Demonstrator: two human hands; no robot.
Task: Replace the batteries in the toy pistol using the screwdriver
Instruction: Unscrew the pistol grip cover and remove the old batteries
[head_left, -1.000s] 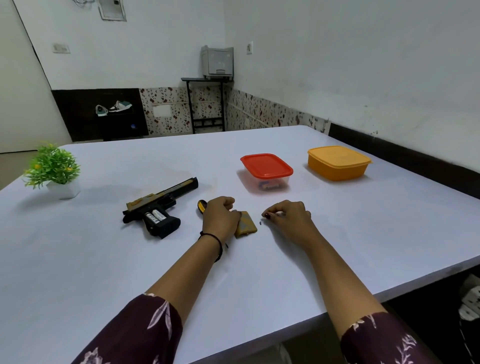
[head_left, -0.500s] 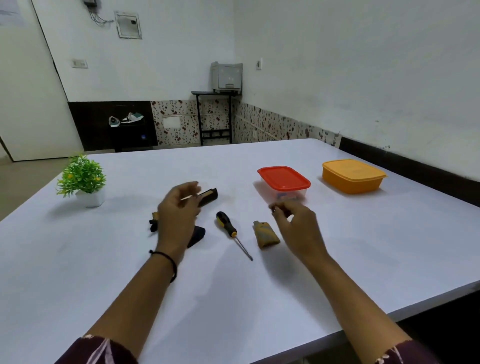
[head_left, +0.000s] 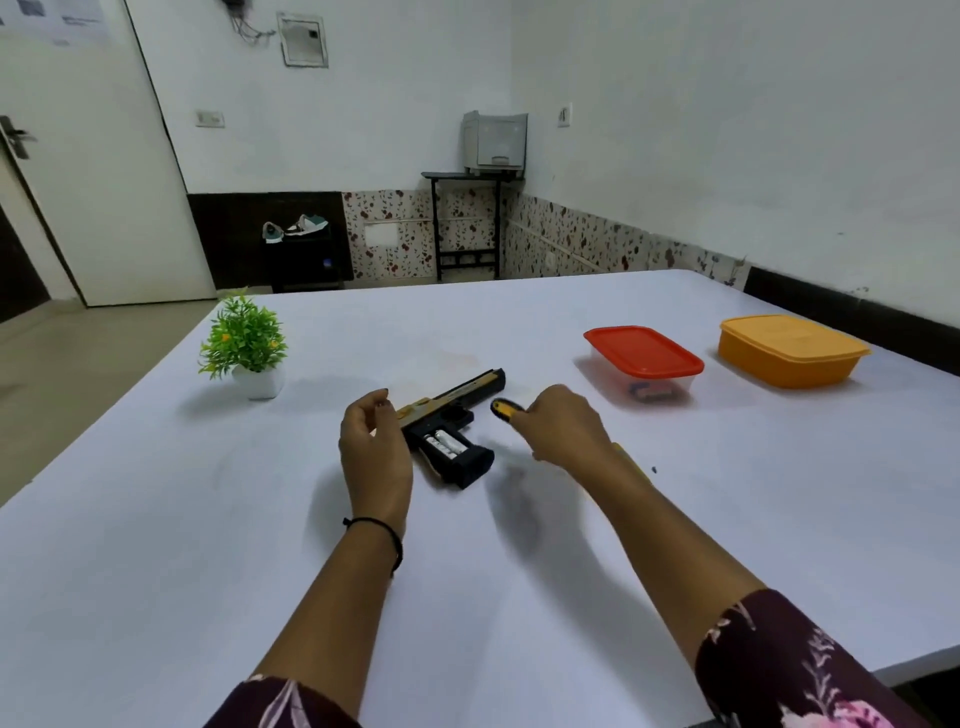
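Writing: paper sheets (head_left: 67, 23) on the wall far left of the fingers, print too small to read. No legible marking on the tools or boxes.

Around:
- small green plastic plant in a white pot (head_left: 243, 343), well to the left of the left hand
- clear plastic box with a red lid (head_left: 643, 357), just beyond and to the right of the right hand; something dark is inside, can't identify it
- orange lidded plastic box (head_left: 789, 353), further right, apart from the red one
- grey printer (head_left: 496, 137) on a black metal stand (head_left: 467, 223) in the far corner
- pair of shoes (head_left: 296, 228) on a dark shelf
- small dark speck (head_left: 653, 470) on the white bench (head_left: 234, 519), just right of the right wrist; too small to identify

Task thing: black-and-gold toy pistol (head_left: 457, 397) lies flat on the bench between the two hands, with the muzzle pointing away and to the right. The grip faces the camera and its compartment is open, with two silver batteries (head_left: 445, 444) seated side by side.

Left hand (head_left: 375, 457): back to the camera, fingers (head_left: 378, 410) loosely curved at the pistol's rear end and hiding it. Can't tell whether they touch or grasp it. Thin black band on the wrist.

Right hand (head_left: 563, 428): just right of the pistol, fingers (head_left: 527, 418) closed around a yellow-and-black-handled screwdriver (head_left: 502, 408). Only the butt of the handle sticks out toward the pistol; the shaft is hidden.
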